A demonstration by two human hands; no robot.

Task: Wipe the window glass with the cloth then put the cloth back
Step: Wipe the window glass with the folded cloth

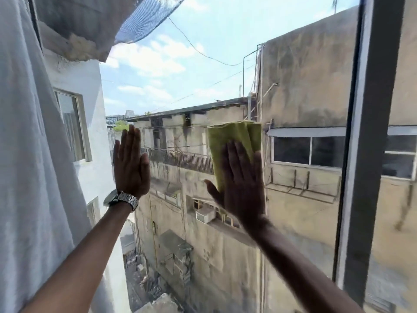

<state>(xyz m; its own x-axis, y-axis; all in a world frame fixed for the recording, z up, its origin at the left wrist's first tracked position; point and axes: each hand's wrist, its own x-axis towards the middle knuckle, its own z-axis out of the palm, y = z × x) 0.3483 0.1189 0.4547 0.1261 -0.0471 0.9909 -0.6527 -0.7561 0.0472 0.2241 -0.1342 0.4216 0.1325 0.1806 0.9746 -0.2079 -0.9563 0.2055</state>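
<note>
A folded yellow-green cloth (232, 141) lies flat against the window glass (203, 64), at mid height and right of centre. My right hand (242, 184) presses it to the pane with a flat palm and spread fingers; the cloth's upper half sticks out above the fingertips. My left hand (130, 163), with a metal watch on its wrist, rests flat on the glass to the left, fingers together, holding nothing. Buildings and sky show through the pane.
A white curtain (29, 154) hangs along the left side, close to my left arm. The dark window frame post (370, 154) stands upright at the right, with another pane beyond it.
</note>
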